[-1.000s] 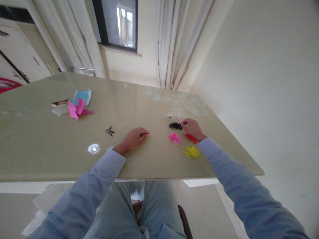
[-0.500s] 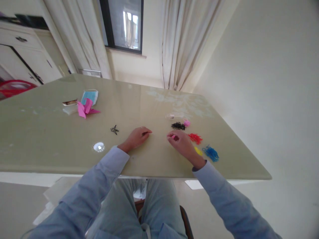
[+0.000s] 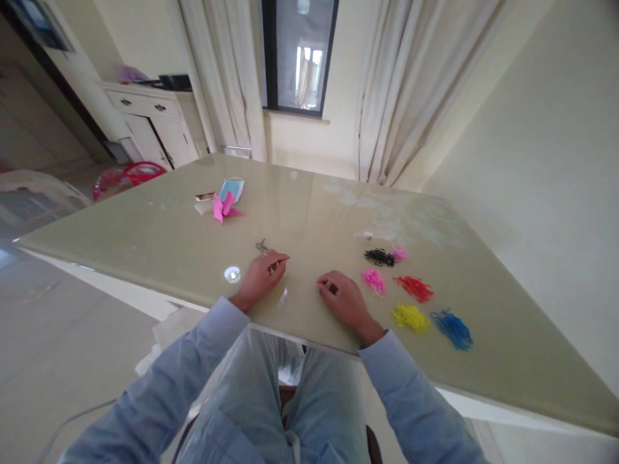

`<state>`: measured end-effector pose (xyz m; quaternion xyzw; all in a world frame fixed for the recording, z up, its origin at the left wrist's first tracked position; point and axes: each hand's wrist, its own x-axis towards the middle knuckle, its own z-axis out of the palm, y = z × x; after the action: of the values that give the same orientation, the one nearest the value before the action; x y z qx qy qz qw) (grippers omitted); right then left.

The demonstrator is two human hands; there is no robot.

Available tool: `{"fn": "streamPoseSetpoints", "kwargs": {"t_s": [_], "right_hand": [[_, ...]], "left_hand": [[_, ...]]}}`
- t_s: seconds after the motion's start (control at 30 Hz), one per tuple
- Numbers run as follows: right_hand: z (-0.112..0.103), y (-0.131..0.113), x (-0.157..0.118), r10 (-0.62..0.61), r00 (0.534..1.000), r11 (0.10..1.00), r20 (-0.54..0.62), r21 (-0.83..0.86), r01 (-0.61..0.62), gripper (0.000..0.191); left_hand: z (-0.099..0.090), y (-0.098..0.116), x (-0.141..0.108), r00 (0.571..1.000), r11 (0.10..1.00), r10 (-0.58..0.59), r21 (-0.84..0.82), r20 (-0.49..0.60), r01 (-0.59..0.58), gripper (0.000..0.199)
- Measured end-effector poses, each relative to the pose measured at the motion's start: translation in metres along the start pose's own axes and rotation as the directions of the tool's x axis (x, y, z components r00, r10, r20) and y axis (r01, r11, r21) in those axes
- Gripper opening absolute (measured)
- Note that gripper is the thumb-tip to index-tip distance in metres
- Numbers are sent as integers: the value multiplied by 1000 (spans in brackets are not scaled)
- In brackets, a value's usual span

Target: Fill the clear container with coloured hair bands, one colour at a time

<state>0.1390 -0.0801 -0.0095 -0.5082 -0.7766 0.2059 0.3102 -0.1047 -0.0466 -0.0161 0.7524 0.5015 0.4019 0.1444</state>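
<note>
My left hand [image 3: 264, 276] rests low over the table with thumb and forefinger pinched together; anything between them is too small to make out. Just beyond its knuckles lies a small cluster of dark bands [image 3: 262, 245]. My right hand [image 3: 344, 298] is also closed in a pinch, its contents hidden. Beside it sit loose piles of what look like small rubber bands: a bright pink pile [image 3: 374, 281], a black pile [image 3: 380, 257], a red pile [image 3: 414, 288], a yellow pile [image 3: 410, 317] and a blue pile [image 3: 452, 329]. A lighter pink bunch [image 3: 399, 253] touches the black one.
At the far left of the table [image 3: 159, 238] lie a blue face mask [image 3: 232, 189], a folded pink paper [image 3: 225, 207] and a small brown-and-white packet [image 3: 204, 196]. A clear plastic piece [image 3: 370, 236] is behind the black pile. The table's near edge runs above my lap.
The view has swung left, shifting the table's things rightward. My right hand has drawn leftward from the piles, uncovering the bright pink and yellow ones. My left hand is closer to the dark cluster.
</note>
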Motion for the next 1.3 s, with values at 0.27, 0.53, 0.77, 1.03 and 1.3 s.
{"fn": "streamPoseSetpoints", "kwargs": {"t_s": [0.27, 0.53, 0.77, 1.03, 1.3], "right_hand": [[1, 0, 0, -2, 1000, 1000, -4, 12, 2, 12], [2, 3, -1, -6, 1000, 999, -14, 36, 6, 12], [2, 3, -1, 2, 1000, 999, -15, 41, -2, 12], [2, 3, 0, 11, 1000, 999, -13, 42, -11, 11], [1, 2, 0, 27, 1000, 999, -11, 46, -26, 11]], "left_hand": [[-58, -56, 12, 984, 921, -167, 347, -56, 176, 37], [-61, -67, 37, 970, 865, -139, 501, 201, 20, 33], [-57, -58, 37, 949, 764, -187, 645, 254, -22, 35], [-62, -67, 30, 968, 771, -163, 636, 189, 6, 34], [-67, -32, 26, 956, 951, -294, 93, -16, 294, 23]]}}
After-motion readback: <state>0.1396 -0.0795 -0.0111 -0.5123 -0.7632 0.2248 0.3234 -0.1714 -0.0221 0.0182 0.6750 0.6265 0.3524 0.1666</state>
